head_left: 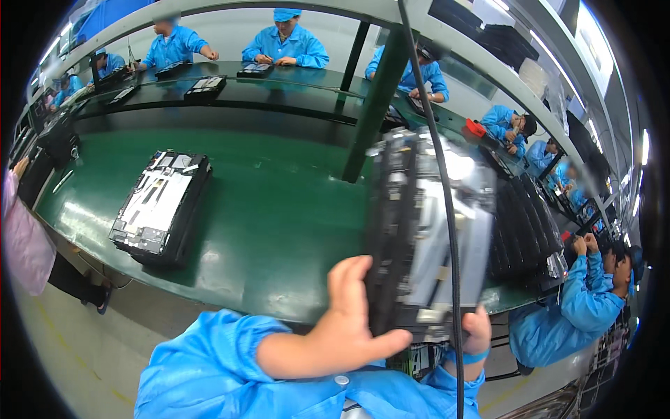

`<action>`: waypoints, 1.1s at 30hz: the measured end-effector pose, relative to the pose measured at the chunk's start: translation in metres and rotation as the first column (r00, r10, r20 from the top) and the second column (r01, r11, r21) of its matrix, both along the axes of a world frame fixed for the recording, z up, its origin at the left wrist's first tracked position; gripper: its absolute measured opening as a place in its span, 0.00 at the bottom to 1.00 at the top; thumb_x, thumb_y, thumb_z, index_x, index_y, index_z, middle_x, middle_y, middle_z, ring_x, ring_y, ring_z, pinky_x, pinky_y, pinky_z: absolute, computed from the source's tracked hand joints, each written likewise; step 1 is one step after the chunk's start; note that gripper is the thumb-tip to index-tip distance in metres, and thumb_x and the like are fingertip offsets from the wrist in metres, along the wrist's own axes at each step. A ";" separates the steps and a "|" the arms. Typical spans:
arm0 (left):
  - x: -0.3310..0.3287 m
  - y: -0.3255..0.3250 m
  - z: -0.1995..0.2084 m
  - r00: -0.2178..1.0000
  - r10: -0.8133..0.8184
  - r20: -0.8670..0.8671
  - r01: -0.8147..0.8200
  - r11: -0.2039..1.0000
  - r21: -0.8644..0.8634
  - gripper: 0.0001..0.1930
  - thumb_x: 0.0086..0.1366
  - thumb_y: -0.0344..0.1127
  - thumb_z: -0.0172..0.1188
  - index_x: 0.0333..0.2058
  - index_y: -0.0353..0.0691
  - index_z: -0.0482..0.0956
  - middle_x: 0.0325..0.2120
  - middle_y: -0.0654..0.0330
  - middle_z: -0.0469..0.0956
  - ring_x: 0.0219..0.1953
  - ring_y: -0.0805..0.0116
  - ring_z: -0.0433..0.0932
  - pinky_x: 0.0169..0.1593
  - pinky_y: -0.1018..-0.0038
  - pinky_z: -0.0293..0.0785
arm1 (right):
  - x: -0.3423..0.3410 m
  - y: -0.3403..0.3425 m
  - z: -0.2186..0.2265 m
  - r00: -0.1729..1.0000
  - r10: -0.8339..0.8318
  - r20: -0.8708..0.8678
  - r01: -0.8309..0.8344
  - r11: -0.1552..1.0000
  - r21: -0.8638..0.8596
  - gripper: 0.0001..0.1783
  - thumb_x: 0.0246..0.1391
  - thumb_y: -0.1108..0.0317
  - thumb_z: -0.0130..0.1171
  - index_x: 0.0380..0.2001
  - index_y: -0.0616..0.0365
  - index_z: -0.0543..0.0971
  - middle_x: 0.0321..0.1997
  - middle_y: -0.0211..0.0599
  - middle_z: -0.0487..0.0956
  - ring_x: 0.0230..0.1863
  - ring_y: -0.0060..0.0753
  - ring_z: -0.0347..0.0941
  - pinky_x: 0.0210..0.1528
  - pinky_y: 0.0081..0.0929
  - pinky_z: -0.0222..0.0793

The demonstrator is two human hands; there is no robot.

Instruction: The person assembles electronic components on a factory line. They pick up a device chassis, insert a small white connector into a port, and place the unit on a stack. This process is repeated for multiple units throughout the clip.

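Note:
A tall stack of opened tablets in black trays (438, 237) is up in front of me, right of the middle and smeared by motion. Pale battery faces and dark circuit parts show on its top piece. My left hand (345, 321) is against the stack's left and near side, fingers upright and thumb stretched along the near edge. At the near right corner, my right hand (477, 329) grips the same stack; much of that hand is hidden behind it. Farther left, a second stack of opened tablets (162, 204) rests on the green table (279, 230).
A dark cable (447, 181) hangs in front of the held stack. Behind it rises a green post (377, 105). Black trays (527, 227) stand at the right. Co-workers in blue (286, 45) sit across the table; another person (583, 300) is at my right.

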State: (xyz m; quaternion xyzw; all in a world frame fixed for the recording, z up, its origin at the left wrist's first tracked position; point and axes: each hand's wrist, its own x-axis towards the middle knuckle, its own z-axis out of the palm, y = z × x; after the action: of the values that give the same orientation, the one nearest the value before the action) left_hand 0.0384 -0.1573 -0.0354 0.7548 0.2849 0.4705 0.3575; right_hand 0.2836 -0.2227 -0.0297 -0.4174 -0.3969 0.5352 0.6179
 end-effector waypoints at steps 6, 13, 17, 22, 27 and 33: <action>-0.083 0.004 -0.045 0.989 0.145 -0.038 -0.150 0.937 -0.315 0.50 0.50 0.42 0.64 0.58 0.18 0.40 0.56 0.38 0.46 0.61 0.45 0.49 0.65 0.61 0.47 | -0.071 0.049 -0.048 0.937 0.346 0.046 -0.338 0.932 -0.131 0.46 0.48 0.54 0.64 0.63 0.67 0.54 0.59 0.44 0.66 0.59 0.34 0.63 0.59 0.29 0.59; -0.121 0.009 -0.057 0.972 0.109 -0.209 -0.196 0.867 -0.458 0.43 0.52 0.42 0.60 0.58 0.19 0.49 0.53 0.38 0.55 0.58 0.46 0.57 0.62 0.62 0.54 | -0.083 0.061 -0.072 0.847 0.456 0.273 -0.374 0.876 -0.305 0.50 0.51 0.47 0.61 0.65 0.67 0.49 0.64 0.44 0.60 0.64 0.35 0.56 0.64 0.28 0.51; -0.142 0.016 -0.058 0.922 0.134 -0.363 -0.226 0.948 -0.224 0.37 0.55 0.46 0.59 0.55 0.21 0.60 0.48 0.38 0.65 0.55 0.44 0.62 0.60 0.61 0.59 | -0.083 0.072 -0.054 0.610 0.541 0.579 -0.397 0.841 -0.367 0.43 0.53 0.46 0.57 0.62 0.67 0.58 0.59 0.48 0.66 0.61 0.39 0.60 0.62 0.31 0.55; -0.154 0.063 -0.061 0.994 0.050 -0.100 -0.095 0.853 -0.513 0.34 0.65 0.53 0.48 0.56 0.26 0.61 0.55 0.37 0.62 0.60 0.46 0.58 0.63 0.62 0.54 | -0.044 0.101 -0.059 0.542 0.424 0.725 -0.386 0.893 -0.234 0.43 0.58 0.36 0.44 0.58 0.68 0.63 0.59 0.50 0.67 0.58 0.40 0.65 0.60 0.34 0.59; -0.118 0.100 -0.095 0.979 0.141 0.148 -0.037 0.836 -0.548 0.40 0.69 0.54 0.38 0.62 0.20 0.41 0.65 0.34 0.36 0.70 0.47 0.33 0.69 0.65 0.32 | -0.090 0.147 -0.082 0.972 0.199 0.124 -0.196 0.980 -0.035 0.42 0.61 0.39 0.38 0.63 0.66 0.55 0.63 0.46 0.63 0.61 0.40 0.63 0.62 0.35 0.59; -0.100 0.086 -0.105 0.982 0.077 0.171 -0.010 0.931 -0.364 0.39 0.70 0.55 0.31 0.64 0.25 0.34 0.66 0.37 0.32 0.69 0.42 0.26 0.67 0.54 0.25 | -0.104 0.144 -0.077 0.952 0.300 -0.062 -0.302 0.953 -0.016 0.41 0.62 0.40 0.38 0.62 0.67 0.56 0.62 0.47 0.65 0.60 0.40 0.64 0.61 0.34 0.61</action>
State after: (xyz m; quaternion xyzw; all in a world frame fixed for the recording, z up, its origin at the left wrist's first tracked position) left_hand -0.0618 -0.0715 -0.1402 0.6233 0.3493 0.4850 0.5042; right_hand 0.1797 -0.0782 -0.1067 -0.3439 -0.4308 0.6400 0.5353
